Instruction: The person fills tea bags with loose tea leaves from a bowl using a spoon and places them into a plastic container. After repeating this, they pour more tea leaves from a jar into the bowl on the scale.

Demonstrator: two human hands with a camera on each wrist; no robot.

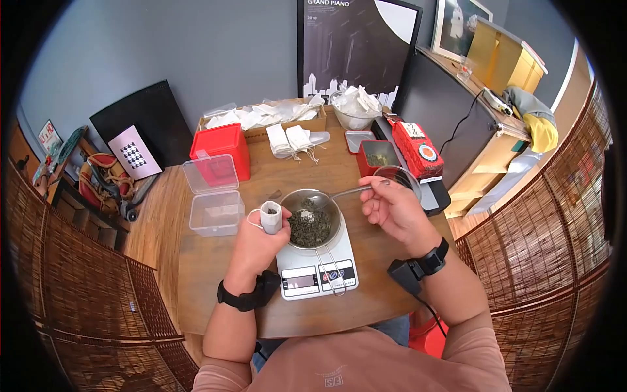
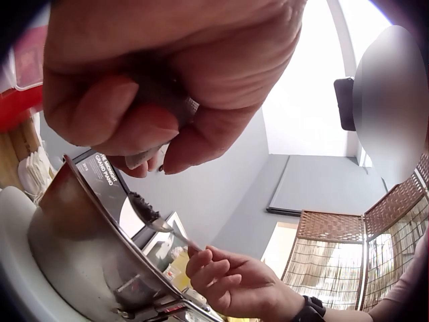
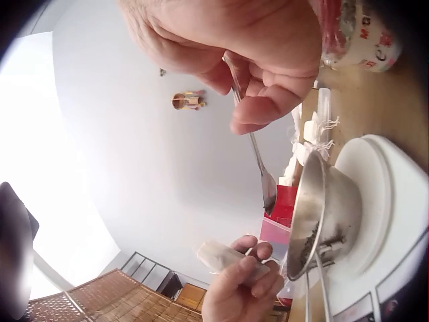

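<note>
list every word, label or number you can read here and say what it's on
"GRAND PIANO" on the tall black skyline poster against the grey wall; the smaller line under it is too small to read.
Partial letters, roughly "M" and "e", on the red and white patterned tin; not readable as a word.
Button labels and display on the white digital kitchen scale: too small.
Red sign on the left shelf: blurred.

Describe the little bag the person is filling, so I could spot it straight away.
Start at the round wooden table and find the white kitchen scale near its front edge, with a round steel bowl of dark loose tea on top. Just left of that bowl, the left hand holds a small white paper tea bag upright in its fingers. Unlike the flat empty bags piled behind, it stands open, showing tea.
</note>
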